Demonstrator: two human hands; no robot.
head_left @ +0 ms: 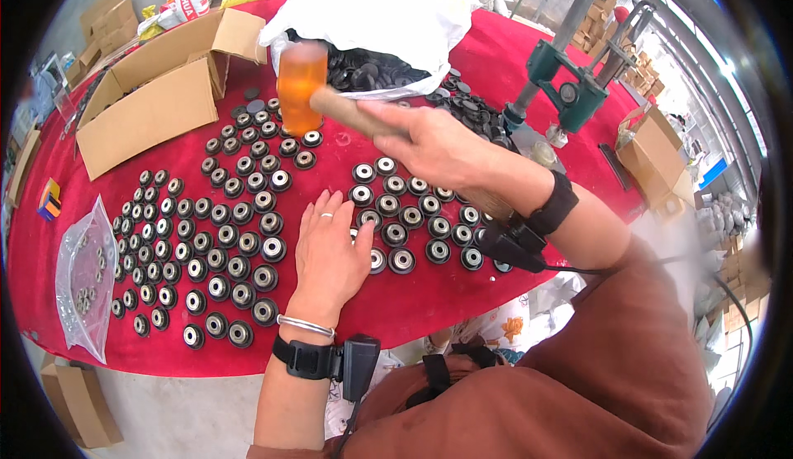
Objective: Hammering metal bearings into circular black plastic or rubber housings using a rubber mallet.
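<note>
One red-covered table point(380, 306) fills most of the view. On it a white sack point(372, 4), cut off by the top edge, gapes toward the person, its depths hidden. Left of it, an open cardboard box point(149, 116) conceals most of its contents behind the near wall. A green press point(582, 99) stands at the right. The mallet point(302, 95) is raised in front of the sack: its handle runs up and leftward from the right hand point(421, 141), closed firmly around it, while the orange head's long axis is near vertical. Blur softens the head, and whether it touches anything is unclear. The left hand point(330, 248) lies palm down, fingers extended away, thumb spread, among black wheels point(239, 333); anything beneath its palm is hidden.
</note>
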